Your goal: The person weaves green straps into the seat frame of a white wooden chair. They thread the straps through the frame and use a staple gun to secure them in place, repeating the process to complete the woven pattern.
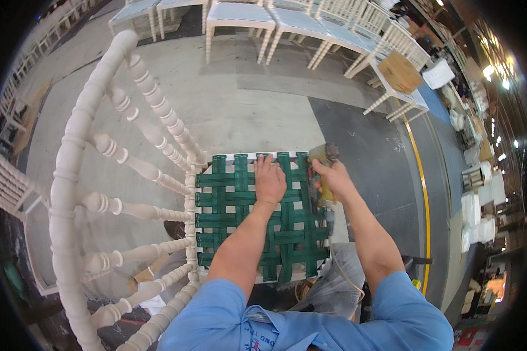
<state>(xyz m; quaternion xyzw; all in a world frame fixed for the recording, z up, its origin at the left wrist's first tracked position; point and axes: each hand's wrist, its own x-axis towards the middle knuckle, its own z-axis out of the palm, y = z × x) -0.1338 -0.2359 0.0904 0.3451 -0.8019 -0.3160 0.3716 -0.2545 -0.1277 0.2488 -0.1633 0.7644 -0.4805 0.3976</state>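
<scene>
In front of me stands a white chair with turned spindles; its back frame (69,155) rises on the left. Green webbing straps (285,238) are woven across its seat frame. My left hand (269,180) lies on the webbing near the far rail, fingers stretched out, holding nothing. At the seat's right side, my right hand (332,176) is wrapped round a yellowish staple gun (324,190), with a thin hose (338,266) trailing down from it. The gun is over the right rail; whether its tip touches the strap I cannot tell.
A row of white chairs (240,14) stands along the far side. One at the far right bears a cardboard box (400,72). A yellow floor line (423,199) runs down the right, with stacked white goods (471,210) beyond. More white chairs (12,181) stand at left.
</scene>
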